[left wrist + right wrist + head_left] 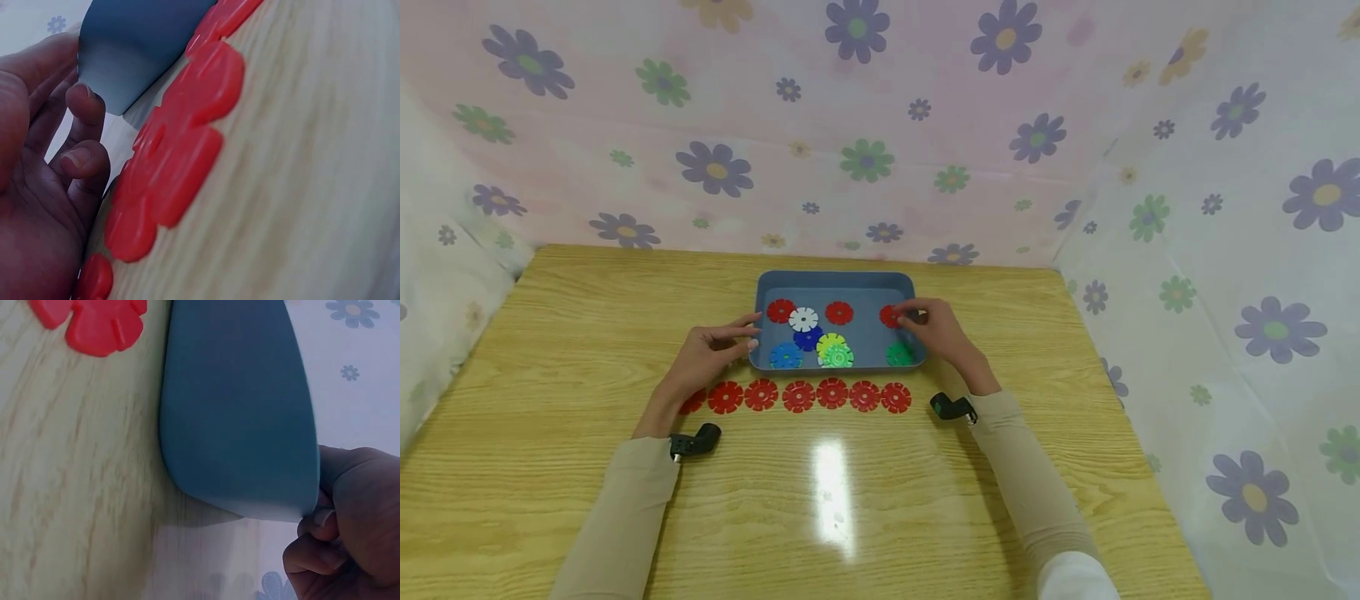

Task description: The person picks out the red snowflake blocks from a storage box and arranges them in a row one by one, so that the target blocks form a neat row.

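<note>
A blue-grey tray (835,293) stands on the table, with flower-shaped plastic discs inside. My left hand (711,354) holds the tray's left end, fingertips at the rim; in the left wrist view part of the fingers is hidden behind the tray wall (134,50). Over the right rim, my right hand (942,329) pinches a red disc (889,316) inside the tray with thumb and index finger. The right wrist view shows that hand's other fingers (315,555) curled outside the wall (240,412), which hides the fingertips. Other red discs (799,397) lie in a row before the tray.
The tray also holds two more red discs (838,313), a white disc (803,319), blue ones (786,356), yellow and light green ones (837,357) and a green one (898,354). Flowered cloth (865,200) rises behind the wooden table (745,517).
</note>
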### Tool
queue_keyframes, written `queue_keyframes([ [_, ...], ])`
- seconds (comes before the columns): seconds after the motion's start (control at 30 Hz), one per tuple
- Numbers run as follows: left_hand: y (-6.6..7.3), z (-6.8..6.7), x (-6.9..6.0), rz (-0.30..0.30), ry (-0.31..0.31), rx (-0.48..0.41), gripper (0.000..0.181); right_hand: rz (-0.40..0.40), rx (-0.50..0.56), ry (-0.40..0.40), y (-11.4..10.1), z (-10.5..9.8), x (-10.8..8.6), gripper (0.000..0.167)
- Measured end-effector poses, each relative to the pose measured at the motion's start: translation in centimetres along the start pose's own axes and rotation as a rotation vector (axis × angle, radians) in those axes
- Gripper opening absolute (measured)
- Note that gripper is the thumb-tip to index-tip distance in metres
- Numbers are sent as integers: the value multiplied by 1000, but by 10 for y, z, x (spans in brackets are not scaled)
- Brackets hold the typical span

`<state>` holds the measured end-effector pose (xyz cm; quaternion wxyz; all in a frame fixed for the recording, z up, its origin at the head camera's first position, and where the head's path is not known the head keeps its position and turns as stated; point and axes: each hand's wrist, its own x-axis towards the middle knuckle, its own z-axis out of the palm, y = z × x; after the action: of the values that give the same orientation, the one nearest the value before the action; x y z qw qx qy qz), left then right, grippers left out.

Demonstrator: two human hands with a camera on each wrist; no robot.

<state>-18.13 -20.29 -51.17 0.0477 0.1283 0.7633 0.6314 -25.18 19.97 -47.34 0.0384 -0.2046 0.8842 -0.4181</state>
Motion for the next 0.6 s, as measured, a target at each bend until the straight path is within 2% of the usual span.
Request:
queue_keyframes([
  [0.33, 0, 0, 1, -25, 6, 28, 35, 7, -49, -18, 2, -1, -3, 17],
  [0.6, 1, 2, 1, -31, 11, 9, 35, 4, -147, -58, 3, 2, -3, 29],
])
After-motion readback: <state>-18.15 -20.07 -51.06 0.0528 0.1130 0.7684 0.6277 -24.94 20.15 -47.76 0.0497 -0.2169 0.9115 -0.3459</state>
